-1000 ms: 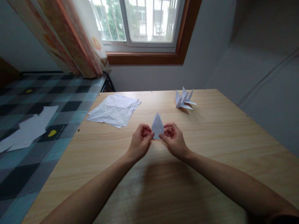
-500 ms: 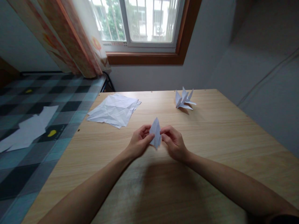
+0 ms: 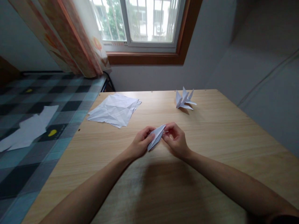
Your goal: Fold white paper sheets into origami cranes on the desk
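Note:
A narrow piece of folded white paper (image 3: 156, 138) is held above the wooden table, its long axis slanting up to the right. My left hand (image 3: 141, 141) grips its left side, thumb on top and fingers curled behind. At its upper right tip, the thumb and forefinger of my right hand (image 3: 175, 140) are pinched on the paper. Farther back on the right stand folded paper cranes (image 3: 184, 99), grouped closely together with pointed wings up. Back left lies a stack of creased white paper sheets (image 3: 114, 109).
The light wooden table (image 3: 224, 140) reaches to the wall below a window (image 3: 149, 21). On the left a checked bedspread (image 3: 21, 174) bears more white paper (image 3: 30, 132). A patterned curtain (image 3: 72, 37) hangs at the back left.
The folded paper has turned from upright to slanting, its tip now toward the right. My right hand has taken hold of that tip; my left hand keeps its grip.

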`<state>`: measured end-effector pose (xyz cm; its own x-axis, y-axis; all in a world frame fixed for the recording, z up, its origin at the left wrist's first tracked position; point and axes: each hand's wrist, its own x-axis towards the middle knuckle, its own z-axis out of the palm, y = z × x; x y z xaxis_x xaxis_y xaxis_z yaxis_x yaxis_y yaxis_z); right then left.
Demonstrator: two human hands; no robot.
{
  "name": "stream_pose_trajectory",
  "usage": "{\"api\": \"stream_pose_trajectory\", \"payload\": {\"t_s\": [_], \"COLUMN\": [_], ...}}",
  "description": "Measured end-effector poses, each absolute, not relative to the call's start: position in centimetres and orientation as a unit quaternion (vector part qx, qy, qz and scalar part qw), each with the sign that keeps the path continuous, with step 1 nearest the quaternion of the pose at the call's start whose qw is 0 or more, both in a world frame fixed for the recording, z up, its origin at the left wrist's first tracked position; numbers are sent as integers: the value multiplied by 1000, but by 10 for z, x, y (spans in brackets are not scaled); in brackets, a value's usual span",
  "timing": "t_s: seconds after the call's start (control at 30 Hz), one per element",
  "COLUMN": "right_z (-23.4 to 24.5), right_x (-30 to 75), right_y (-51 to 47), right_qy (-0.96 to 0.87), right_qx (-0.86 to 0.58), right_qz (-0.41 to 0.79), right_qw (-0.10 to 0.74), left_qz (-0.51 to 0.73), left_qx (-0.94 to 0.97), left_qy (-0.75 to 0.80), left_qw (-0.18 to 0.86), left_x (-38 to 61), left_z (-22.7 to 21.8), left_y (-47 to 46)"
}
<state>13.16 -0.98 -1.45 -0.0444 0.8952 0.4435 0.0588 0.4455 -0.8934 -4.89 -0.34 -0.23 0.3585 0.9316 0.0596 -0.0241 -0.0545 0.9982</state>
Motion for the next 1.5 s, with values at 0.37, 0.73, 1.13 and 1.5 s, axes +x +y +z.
{"api": "stream_pose_trajectory", "payload": {"t_s": [0.37,0.73,1.13,1.5], "right_z": [-15,-11,-10,-8], "right_x": [130,132,130,131], "right_y": [-10,-9,-6,-5], "right_qy": [-634,-602,-601,-600], "right_qx": [-378,-368,-440,-426], "right_qz": [359,470,459,464], "right_qw": [572,530,484,492], "left_qz": [406,420,428,489], "left_qx": [599,557,584,634], "left_qy": [372,398,424,463], "left_qw": [582,596,544,380], "left_x": [-47,-46,-46,-45], "left_z": [-2,-3,-3,-4], "left_y": [-4,-4,-4,-7]}}
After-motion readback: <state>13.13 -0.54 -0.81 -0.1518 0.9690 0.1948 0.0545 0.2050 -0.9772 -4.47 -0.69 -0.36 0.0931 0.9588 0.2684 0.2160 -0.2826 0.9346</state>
